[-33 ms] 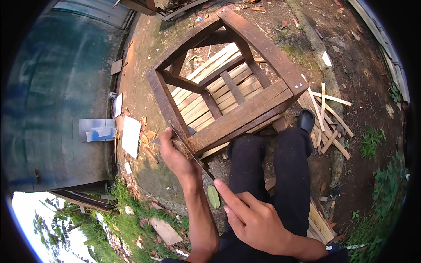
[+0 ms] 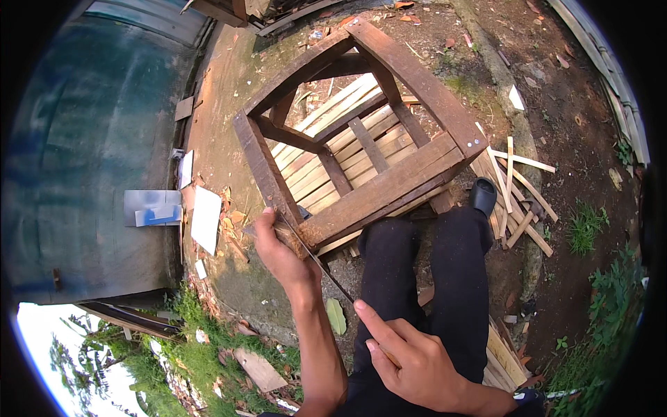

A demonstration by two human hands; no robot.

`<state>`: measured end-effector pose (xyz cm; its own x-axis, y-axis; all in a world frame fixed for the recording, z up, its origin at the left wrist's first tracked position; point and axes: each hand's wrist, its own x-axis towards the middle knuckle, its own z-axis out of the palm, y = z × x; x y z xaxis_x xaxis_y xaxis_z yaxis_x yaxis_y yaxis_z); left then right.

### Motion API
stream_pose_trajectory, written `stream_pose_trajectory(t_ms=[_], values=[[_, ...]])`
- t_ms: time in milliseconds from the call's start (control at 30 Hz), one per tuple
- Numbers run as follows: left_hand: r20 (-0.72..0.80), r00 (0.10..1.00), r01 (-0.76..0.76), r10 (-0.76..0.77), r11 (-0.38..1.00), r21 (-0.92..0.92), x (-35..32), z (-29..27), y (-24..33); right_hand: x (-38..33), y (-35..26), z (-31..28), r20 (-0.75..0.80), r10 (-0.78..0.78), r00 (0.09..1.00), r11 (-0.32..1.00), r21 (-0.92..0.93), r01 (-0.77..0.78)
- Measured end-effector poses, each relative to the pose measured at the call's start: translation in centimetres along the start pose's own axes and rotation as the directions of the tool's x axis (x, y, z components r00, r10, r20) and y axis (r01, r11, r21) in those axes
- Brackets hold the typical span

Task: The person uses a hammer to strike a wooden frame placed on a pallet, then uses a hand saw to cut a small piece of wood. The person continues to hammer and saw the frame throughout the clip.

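A dark brown wooden frame (image 2: 385,189), like a small table or stool frame, stands in front of my knees. My left hand (image 2: 286,260) is closed round the projecting wood end at its near left corner, thumb on top. My right hand (image 2: 424,361) grips a saw, its index finger stretched along the back of the thin dark saw blade (image 2: 335,279). The blade crosses the wood at that corner, just right of my left hand. Sawdust (image 2: 316,231) lies on the wood beside it. My right fingers hide most of the saw's handle.
Pale wooden slats (image 2: 306,174) lie below the frame. Loose thin strips (image 2: 513,181) and a hammer (image 2: 533,206) are scattered at the right, near my dark shoe (image 2: 483,194). A green-blue wall (image 2: 97,153) rises at the left, with a white board (image 2: 206,219) on the ground nearby.
My right hand has moved slightly right and toward me, drawing the saw back along its line. My left hand keeps its hold on the wood.
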<state>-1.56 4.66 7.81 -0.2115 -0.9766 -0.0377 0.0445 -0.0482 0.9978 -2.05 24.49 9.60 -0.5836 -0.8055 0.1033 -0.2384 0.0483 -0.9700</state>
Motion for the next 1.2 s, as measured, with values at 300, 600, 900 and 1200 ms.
stream_pose_trajectory(t_ms=[300,600,900,1200], values=[[0.001,0.999,0.054,-0.054,0.996,0.075,0.8,-0.3,-0.3,2.1,-0.7,-0.2,0.012,-0.053,0.999,0.990,-0.128,0.054],[0.066,0.991,0.119,-0.114,0.990,-0.070,2.0,-1.5,-2.3,2.8,0.0,0.2,-0.016,-0.039,0.999,0.996,-0.078,0.038],[0.000,0.997,0.083,-0.083,0.996,-0.037,1.5,-0.9,-2.4,1.7,-0.9,0.0,-0.013,0.002,1.000,0.998,-0.066,-0.003],[-0.008,0.996,0.085,-0.086,0.991,-0.106,1.1,-0.1,-1.7,1.4,-1.1,-0.7,-0.002,0.057,0.998,0.998,-0.011,-0.057]])
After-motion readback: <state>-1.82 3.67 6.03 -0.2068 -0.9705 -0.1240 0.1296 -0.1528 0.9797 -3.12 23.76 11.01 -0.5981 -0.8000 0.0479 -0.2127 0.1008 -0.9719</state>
